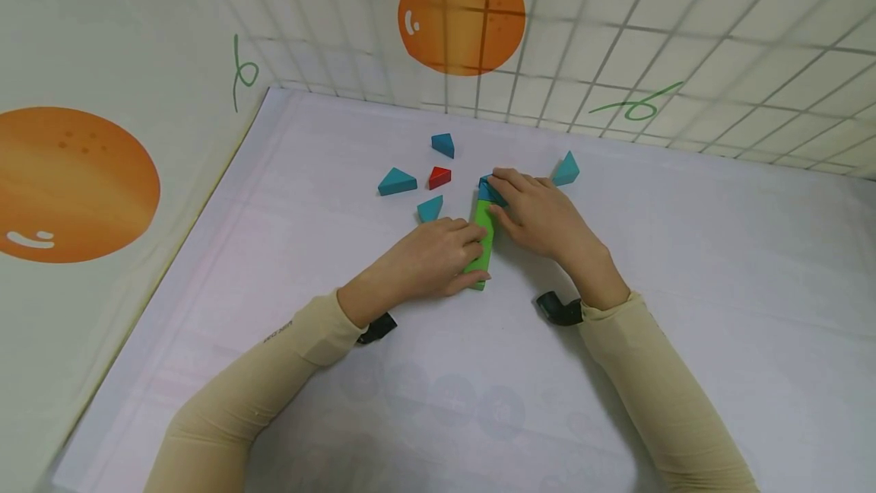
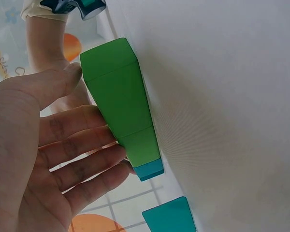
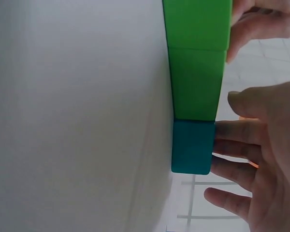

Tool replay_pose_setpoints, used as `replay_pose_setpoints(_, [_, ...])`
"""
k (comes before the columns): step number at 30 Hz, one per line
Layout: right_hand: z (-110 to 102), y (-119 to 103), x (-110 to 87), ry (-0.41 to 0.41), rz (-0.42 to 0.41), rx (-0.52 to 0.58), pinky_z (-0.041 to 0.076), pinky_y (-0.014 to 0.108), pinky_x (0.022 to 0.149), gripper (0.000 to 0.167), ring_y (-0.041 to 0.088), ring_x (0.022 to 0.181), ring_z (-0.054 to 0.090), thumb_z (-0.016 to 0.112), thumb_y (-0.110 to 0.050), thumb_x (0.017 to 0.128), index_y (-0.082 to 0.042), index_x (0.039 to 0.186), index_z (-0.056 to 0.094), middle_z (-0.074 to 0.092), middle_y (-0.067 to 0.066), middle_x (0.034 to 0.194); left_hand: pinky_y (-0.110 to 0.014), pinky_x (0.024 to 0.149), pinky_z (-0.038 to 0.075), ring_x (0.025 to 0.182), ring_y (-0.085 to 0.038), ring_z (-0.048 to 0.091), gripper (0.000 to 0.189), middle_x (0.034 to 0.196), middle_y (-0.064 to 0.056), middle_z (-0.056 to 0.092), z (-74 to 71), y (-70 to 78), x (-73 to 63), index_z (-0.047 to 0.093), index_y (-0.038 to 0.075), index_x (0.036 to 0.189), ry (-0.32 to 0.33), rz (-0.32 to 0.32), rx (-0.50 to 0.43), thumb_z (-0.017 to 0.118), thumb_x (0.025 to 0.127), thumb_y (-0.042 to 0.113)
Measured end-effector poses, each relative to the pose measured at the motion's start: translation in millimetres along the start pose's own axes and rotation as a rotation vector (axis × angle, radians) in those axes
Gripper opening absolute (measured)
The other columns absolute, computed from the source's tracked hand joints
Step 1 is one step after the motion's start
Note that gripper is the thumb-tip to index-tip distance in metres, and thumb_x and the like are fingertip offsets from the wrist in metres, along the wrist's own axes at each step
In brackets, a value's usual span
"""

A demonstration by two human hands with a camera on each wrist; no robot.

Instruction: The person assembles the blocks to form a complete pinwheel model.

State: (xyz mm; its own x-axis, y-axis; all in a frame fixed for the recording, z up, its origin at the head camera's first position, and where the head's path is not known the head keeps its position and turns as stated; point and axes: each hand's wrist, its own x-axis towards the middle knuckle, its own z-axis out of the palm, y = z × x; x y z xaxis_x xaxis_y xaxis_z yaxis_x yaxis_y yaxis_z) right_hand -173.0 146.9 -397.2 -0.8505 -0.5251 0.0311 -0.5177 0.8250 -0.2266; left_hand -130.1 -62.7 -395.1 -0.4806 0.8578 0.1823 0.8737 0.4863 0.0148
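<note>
A short row of green blocks (image 1: 484,227) lies on the table, with a blue block (image 3: 193,146) against its far end. Across the top of the green blocks rests my left hand (image 1: 438,253), its thumb at the near end and its fingers fairly straight in the left wrist view. My right hand (image 1: 537,211) is at the far end; its fingertips touch the blue block from above, and the thumb stands apart from the green side in the right wrist view. In the head view the right fingers partly hide the blue end.
Left of the row lie a red triangular block (image 1: 439,177) and blue triangular blocks, one at the back (image 1: 443,144), one far left (image 1: 397,182) and one near the left hand (image 1: 430,208). Another blue triangle (image 1: 566,169) is beyond the right hand. A patterned wall (image 1: 561,44) rises behind.
</note>
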Motion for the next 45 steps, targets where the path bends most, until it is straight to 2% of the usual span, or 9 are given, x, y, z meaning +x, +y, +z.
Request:
replay_pose_setpoints(33, [0.3, 2.7, 0.9, -0.012, -0.005, -0.001, 0.041, 0.054, 0.106, 0.053, 0.031, 0.135, 0.047, 0.054, -0.033, 0.100, -0.002, 0.143, 0.047, 0.043, 0.013, 0.150, -0.030, 0.091, 0.053, 0.101, -0.021, 0.066, 0.036, 0.118, -0.008, 0.068, -0.6, 0.4, -0.2, 0.074, 0.008, 0.102, -0.014, -0.009, -0.001, 0.066, 0.092, 0.041])
replay_pose_setpoints(45, [-2.1, 2.5, 0.8, -0.004, -0.015, 0.004, 0.042, 0.055, 0.105, 0.051, 0.030, 0.134, 0.049, 0.055, -0.031, 0.100, -0.002, 0.141, 0.049, 0.045, 0.013, 0.149, -0.032, 0.095, 0.052, 0.105, -0.023, 0.065, 0.036, 0.120, -0.008, 0.068, -1.7, -0.3, 0.9, 0.075, 0.008, 0.101, -0.033, -0.009, -0.004, 0.065, 0.093, 0.041])
